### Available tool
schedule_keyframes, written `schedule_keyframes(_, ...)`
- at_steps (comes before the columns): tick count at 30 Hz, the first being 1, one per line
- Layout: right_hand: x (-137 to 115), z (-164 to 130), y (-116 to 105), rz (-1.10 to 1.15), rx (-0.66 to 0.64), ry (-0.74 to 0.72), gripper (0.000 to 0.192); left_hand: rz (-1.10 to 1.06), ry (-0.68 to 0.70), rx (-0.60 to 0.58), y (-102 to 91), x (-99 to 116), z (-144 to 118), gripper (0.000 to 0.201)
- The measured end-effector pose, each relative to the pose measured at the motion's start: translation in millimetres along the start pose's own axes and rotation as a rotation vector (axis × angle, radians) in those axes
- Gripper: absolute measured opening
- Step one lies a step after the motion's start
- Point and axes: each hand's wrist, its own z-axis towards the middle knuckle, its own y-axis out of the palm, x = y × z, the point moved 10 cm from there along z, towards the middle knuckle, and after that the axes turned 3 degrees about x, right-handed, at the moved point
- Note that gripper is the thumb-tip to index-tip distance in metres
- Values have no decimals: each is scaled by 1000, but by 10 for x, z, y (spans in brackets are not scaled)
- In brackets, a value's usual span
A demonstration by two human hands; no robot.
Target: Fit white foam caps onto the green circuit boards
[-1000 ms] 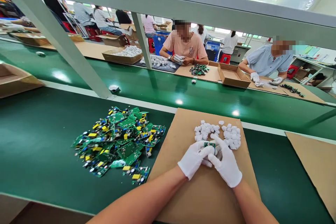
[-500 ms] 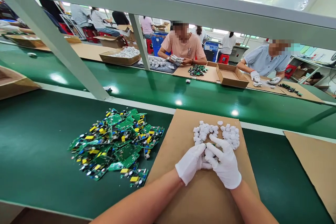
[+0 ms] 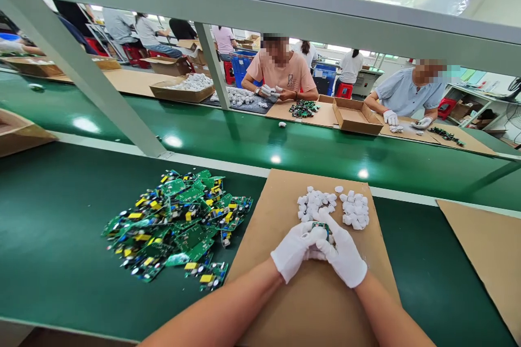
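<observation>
Both my hands wear white gloves and meet over a brown cardboard sheet (image 3: pixel 280 200). My left hand (image 3: pixel 293 249) and my right hand (image 3: pixel 344 255) are pressed together around a small green circuit board (image 3: pixel 319 226), of which only a sliver shows between the fingers. Just beyond my fingers lies a pile of small white plastic parts (image 3: pixel 331 206) on the cardboard. A heap of green circuit boards with yellow and blue components (image 3: pixel 175 222) lies on the green table to the left of my left arm.
A second cardboard sheet (image 3: pixel 488 249) lies at the right. A grey frame post (image 3: pixel 89 81) slants up at left. Beyond a green conveyor belt (image 3: pixel 285 143), two gloved people sit with boxes (image 3: pixel 356 116), white parts and boards. More people work farther back.
My hands have stayed clasped in the same place, fingers shifting slightly around the small board. The view has drifted a little.
</observation>
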Motion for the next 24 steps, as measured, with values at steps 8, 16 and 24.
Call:
schedule_keyframes(8, 101, 31, -130, 260, 63, 187, 40, -69, -59, -90, 2, -32, -11, 29)
schedule_keyframes(16, 127, -29, -56, 246, 40, 201, 44, -104, -85, -119, 19, -85, -43, 28)
schedule_keyframes(24, 119, -27, -148, 246, 102, 178, 52, 14, -65, -120, 46, 8, -37, 28)
